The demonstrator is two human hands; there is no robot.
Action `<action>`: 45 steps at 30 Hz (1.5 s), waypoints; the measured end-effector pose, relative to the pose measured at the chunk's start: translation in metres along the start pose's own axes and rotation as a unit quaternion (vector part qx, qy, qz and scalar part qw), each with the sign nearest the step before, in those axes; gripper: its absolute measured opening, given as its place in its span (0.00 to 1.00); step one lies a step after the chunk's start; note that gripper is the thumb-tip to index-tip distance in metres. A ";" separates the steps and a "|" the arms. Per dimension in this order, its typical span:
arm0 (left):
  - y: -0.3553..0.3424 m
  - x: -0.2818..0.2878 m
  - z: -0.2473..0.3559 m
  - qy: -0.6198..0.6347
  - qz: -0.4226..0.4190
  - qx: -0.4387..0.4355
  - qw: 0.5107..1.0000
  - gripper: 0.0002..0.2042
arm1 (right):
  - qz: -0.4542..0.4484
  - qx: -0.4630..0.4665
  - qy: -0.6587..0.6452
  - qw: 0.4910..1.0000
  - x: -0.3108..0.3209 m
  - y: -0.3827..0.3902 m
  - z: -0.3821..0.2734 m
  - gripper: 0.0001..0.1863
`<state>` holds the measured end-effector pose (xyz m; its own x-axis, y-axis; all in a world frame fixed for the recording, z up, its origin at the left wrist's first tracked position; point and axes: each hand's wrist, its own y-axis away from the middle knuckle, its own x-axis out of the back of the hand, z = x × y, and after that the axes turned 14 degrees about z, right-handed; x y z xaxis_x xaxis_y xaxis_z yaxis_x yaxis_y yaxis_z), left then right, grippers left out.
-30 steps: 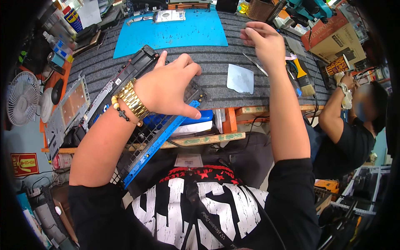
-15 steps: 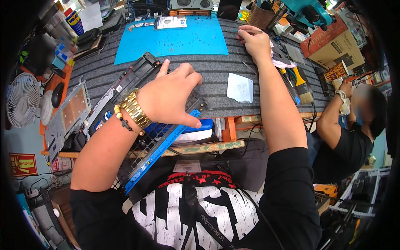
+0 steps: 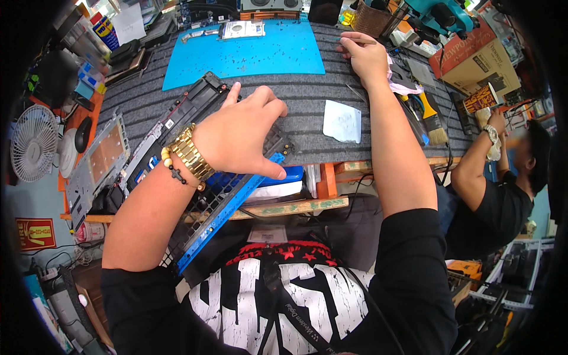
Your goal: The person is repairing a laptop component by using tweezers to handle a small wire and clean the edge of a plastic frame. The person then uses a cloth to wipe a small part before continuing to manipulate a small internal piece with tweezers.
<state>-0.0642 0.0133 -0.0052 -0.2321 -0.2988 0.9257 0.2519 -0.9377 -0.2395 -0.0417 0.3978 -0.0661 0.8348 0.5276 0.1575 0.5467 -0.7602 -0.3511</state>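
Observation:
My left hand (image 3: 234, 136) lies over a black laptop chassis (image 3: 204, 94) with a keyboard grid and a blue strip (image 3: 222, 222) along one edge. Its thumb and fingers are spread across the corner, holding it; the palm hides part of the frame. The chassis lies at a slant over the bench's front edge. Farther back on the right, my right hand (image 3: 364, 59) pinches a thin, stick-like tool (image 3: 368, 41), mostly hidden by the fingers. A whitish sheet (image 3: 342, 122) rests on the mat between my hands.
A blue work mat (image 3: 242, 59) carries a drive-like part (image 3: 241, 29) and several tiny screws. To the right are a yellow-handled brush (image 3: 435, 121) and a cardboard box (image 3: 473, 71). A person (image 3: 497, 189) sits at the right. A grey metal panel (image 3: 97, 165) and fan (image 3: 34, 139) stand left.
My right hand has shifted slightly up and to the right, still pinching the thin tool. My left hand keeps its place on the chassis.

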 end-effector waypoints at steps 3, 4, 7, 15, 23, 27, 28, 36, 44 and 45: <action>0.001 -0.001 -0.003 0.003 -0.005 0.004 1.000 0.51 | -0.002 -0.015 -0.069 0.997 0.012 0.017 -0.019 0.13; 0.002 -0.001 -0.003 -0.004 -0.002 0.004 1.000 0.51 | -0.007 -0.009 -0.092 0.996 0.015 0.030 -0.035 0.13; 0.002 -0.001 0.000 -0.003 -0.009 0.011 1.000 0.50 | -0.037 0.009 -0.096 0.995 0.037 0.086 -0.080 0.13; 0.007 -0.005 -0.007 0.013 0.015 -0.006 1.000 0.42 | -0.113 -0.056 -0.105 0.986 0.069 0.240 -0.095 0.10; 0.003 -0.016 -0.008 0.004 0.048 -0.006 0.999 0.26 | -0.114 0.193 -0.010 0.974 0.075 0.245 -0.069 0.11; 0.001 -0.018 -0.003 -0.019 0.065 -0.004 0.998 0.24 | -0.107 0.242 -0.005 0.964 0.076 0.246 -0.068 0.11; 0.000 -0.020 -0.003 -0.026 0.072 -0.006 0.997 0.24 | -0.108 0.265 0.002 0.958 0.076 0.245 -0.067 0.11; -0.015 -0.033 0.016 -0.078 0.077 0.034 0.993 0.24 | -0.106 0.295 0.000 0.949 0.078 0.245 -0.066 0.12; -0.021 -0.038 0.033 -0.116 0.081 0.063 0.988 0.30 | -0.101 0.286 -0.013 0.953 0.081 0.245 -0.064 0.11; -0.021 -0.039 0.033 -0.116 0.080 0.063 0.988 0.30 | -0.100 0.285 -0.014 0.953 0.081 0.244 -0.063 0.11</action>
<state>-0.0298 0.0499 -0.0264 0.0389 -0.3783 0.9249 0.3863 -0.8479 -0.3631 0.1637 0.2308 -0.0810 0.7109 0.6562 0.2530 0.5646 -0.3180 -0.7617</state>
